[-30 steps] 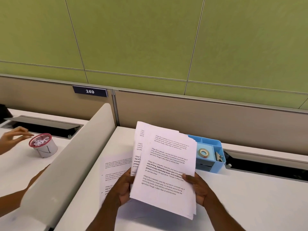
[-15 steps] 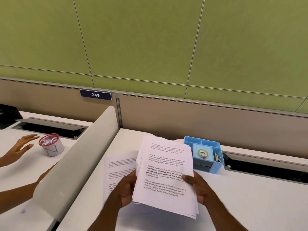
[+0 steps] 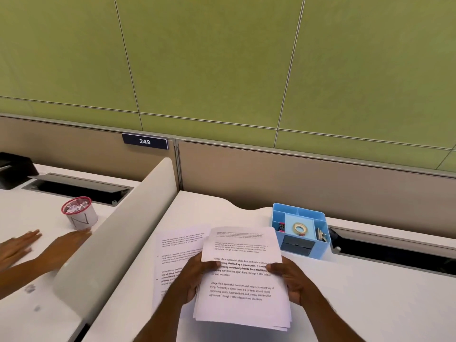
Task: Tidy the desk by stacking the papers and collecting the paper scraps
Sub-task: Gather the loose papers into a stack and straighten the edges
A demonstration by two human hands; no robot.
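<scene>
A stack of printed white papers [image 3: 243, 287] is held low over the white desk [image 3: 357, 304], its sheets nearly squared up. My left hand [image 3: 195, 277] grips its left edge with the thumb on top. On the opposite edge my right hand [image 3: 294, 283] grips the same way. One more printed sheet [image 3: 177, 253] lies flat on the desk to the left, partly under the stack and my left hand.
A blue desk organizer [image 3: 302, 230] with a tape roll stands just behind the stack. A grey divider [image 3: 118, 233] separates the neighbouring desk, where another person's hands [image 3: 39, 248] rest near a red-rimmed cup [image 3: 80, 214] of paper scraps. A cable slot [image 3: 394, 253] runs at right.
The fanned sheets have been drawn together into a neater stack and lowered toward the desk. The other person's hands have moved down onto their desk.
</scene>
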